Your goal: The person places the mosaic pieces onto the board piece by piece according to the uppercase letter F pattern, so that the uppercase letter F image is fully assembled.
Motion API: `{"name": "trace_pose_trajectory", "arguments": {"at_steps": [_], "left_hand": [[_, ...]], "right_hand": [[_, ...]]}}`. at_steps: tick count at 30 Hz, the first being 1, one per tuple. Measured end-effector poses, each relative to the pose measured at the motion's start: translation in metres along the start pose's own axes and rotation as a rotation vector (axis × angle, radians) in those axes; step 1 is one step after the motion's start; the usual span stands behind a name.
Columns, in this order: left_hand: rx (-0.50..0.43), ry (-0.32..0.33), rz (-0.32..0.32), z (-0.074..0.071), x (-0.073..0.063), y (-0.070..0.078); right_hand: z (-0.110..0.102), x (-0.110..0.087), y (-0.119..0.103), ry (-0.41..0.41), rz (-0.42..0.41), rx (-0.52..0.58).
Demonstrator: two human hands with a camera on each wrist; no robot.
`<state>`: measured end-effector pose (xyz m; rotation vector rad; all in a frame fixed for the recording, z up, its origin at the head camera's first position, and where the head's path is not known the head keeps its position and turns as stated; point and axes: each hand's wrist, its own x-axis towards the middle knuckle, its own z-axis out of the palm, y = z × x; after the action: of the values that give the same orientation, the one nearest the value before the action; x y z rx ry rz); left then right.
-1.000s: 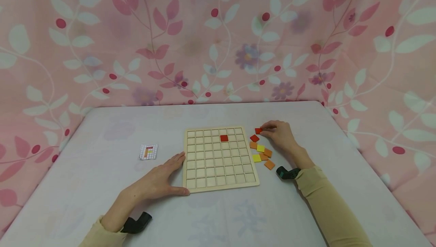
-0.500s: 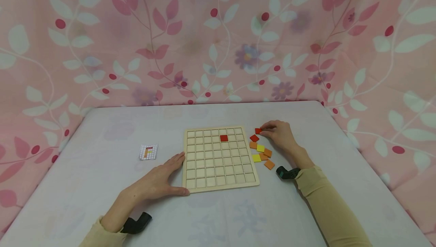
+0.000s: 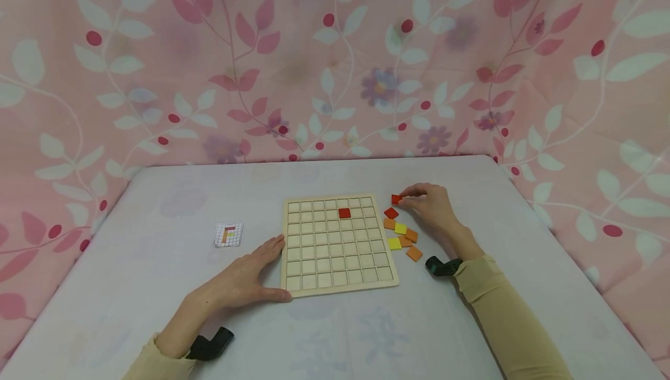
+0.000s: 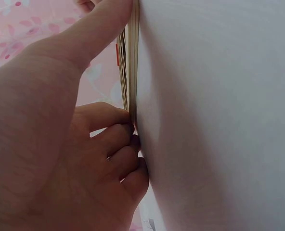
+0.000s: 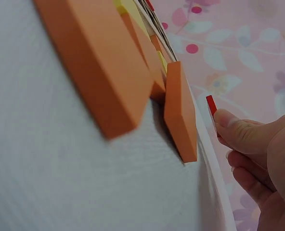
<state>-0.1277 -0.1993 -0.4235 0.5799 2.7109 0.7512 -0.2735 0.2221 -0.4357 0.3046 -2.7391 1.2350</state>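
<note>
A wooden grid board (image 3: pixel 330 263) lies on the table with one red tile (image 3: pixel 344 213) in a cell of its second row from the back. My left hand (image 3: pixel 242 278) rests against the board's left side, fingers at the edge and thumb by the near corner; the left wrist view shows the fingertips touching the board edge. Beyond the board's right side, my right hand (image 3: pixel 431 208) pinches another red tile (image 5: pixel 211 105) between thumb and fingers. Close to that hand, a third red tile (image 3: pixel 391 213) lies flat on the cloth.
Several orange tiles (image 3: pixel 414 253) and yellow tiles (image 3: pixel 400 228) lie in a loose group along the board's right edge, some overlapping. Left of the board is a small card (image 3: pixel 228 234) with a printed coloured grid pattern. A floral curtain (image 3: pixel 335 77) hangs behind the table.
My right hand has risen very slightly, and the pinched red tile has moved a little with it. The left hand and the board have stayed in place.
</note>
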Motion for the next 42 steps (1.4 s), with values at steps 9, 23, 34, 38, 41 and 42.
{"name": "trace_pose_trajectory", "arguments": {"at_steps": [9, 23, 34, 38, 41, 42], "left_hand": [[-0.001, 0.003, -0.008, 0.001, 0.0, 0.0], [0.007, 0.004, -0.002, 0.001, 0.001, -0.001], [0.011, 0.0, -0.006, -0.001, 0.0, 0.0], [0.013, -0.002, -0.007, -0.002, 0.0, 0.001], [0.009, -0.005, -0.006, -0.002, 0.001, 0.001], [0.008, -0.006, -0.006, -0.002, 0.001, 0.0]], "right_hand": [[0.007, 0.002, -0.015, -0.027, -0.01, 0.024], [0.032, 0.005, -0.047, -0.085, -0.03, 0.073], [0.053, 0.011, -0.065, -0.089, -0.164, 0.095], [0.059, 0.011, -0.072, -0.1, -0.17, 0.104], [0.063, 0.012, -0.077, -0.107, -0.157, 0.095], [0.065, 0.012, -0.078, -0.11, -0.153, 0.095]]}}
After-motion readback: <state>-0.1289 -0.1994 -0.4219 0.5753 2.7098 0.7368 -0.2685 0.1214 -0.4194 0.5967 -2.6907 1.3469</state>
